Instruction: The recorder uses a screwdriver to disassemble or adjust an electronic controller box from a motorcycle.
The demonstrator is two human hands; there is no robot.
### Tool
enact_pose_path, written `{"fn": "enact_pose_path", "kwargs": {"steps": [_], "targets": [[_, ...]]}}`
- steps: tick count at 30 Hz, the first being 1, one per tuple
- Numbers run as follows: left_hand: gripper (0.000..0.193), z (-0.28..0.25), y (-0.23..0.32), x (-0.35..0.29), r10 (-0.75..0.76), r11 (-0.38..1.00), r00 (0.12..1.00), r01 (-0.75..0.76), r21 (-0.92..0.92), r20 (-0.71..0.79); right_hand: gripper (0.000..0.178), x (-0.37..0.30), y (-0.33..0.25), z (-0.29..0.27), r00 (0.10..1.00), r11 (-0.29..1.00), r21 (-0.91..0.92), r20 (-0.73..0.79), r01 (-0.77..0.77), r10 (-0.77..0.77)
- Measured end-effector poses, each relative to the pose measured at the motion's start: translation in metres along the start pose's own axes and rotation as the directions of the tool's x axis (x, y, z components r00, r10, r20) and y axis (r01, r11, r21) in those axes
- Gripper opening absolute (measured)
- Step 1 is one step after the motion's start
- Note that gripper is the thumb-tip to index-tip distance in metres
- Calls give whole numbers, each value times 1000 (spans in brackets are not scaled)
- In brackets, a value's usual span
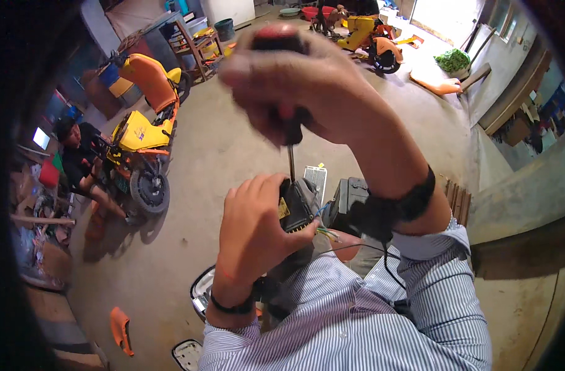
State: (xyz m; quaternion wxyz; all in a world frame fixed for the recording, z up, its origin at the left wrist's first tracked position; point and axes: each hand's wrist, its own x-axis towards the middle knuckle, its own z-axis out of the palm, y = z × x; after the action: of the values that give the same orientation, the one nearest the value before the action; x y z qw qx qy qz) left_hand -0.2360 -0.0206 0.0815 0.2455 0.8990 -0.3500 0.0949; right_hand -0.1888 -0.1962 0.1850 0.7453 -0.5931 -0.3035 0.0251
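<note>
My right hand (316,86), raised and blurred, is wrapped round the red and black handle of a screwdriver (291,164). Its thin shaft points down, and the tip reaches the top of a black box (299,207) with a yellow label; whether it sits in a screw I cannot tell. My left hand (251,222) grips that box from the left side, fingers over the top and thumb along the near edge. Several coloured wires (329,234) come out of the box's right side. A pale slotted plate (316,179) lies just beyond it.
A dark grey case (350,201) stands right of the box. At left, a person crouches beside an orange and yellow scooter (149,133); another scooter (381,46) stands far right. An orange panel piece (121,331) lies on the floor. A wooden chair (196,46) is at the back.
</note>
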Motion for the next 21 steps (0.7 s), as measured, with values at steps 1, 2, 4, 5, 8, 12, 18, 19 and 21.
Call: {"fn": "enact_pose_path", "kwargs": {"steps": [1, 2, 4, 5, 8, 12, 18, 19, 21], "targets": [[67, -1, 1, 0, 2, 1000, 1000, -2, -1, -2, 21, 3, 2, -3, 986, 998, 56, 168, -16, 6], [67, -1, 3, 0, 3, 1000, 1000, -3, -3, -3, 20, 6, 5, -3, 944, 993, 108, 331, -41, 3], [67, 0, 4, 1, -5, 1000, 1000, 5, -8, 2, 24, 4, 7, 1, 990, 997, 56, 128, -62, 55], [67, 0, 4, 4, -15, 1000, 1000, 15, -12, 9, 26, 6, 10, 6, 996, 996, 0, -2, -88, 88], [66, 7, 0, 7, -26, 999, 1000, 26, -31, -15, 30, 2, 19, 27, 946, 980, -201, -318, -5, -61], [68, 1, 3, 7, -49, 998, 999, 49, -29, -11, 27, 1, 13, 21, 986, 979, -201, -158, 14, -47], [67, 3, 2, 9, -5, 999, 1000, 4, -42, -16, 27, 6, 9, -6, 972, 985, 109, 209, -133, 108], [67, 6, 0, 7, 10, 999, 999, -11, -49, -33, 28, 8, 13, -3, 985, 985, 106, 114, -138, 126], [67, 8, 0, 6, 2, 998, 1000, -4, -59, -23, 32, 4, 19, 10, 957, 987, -20, -249, -156, 147]]}}
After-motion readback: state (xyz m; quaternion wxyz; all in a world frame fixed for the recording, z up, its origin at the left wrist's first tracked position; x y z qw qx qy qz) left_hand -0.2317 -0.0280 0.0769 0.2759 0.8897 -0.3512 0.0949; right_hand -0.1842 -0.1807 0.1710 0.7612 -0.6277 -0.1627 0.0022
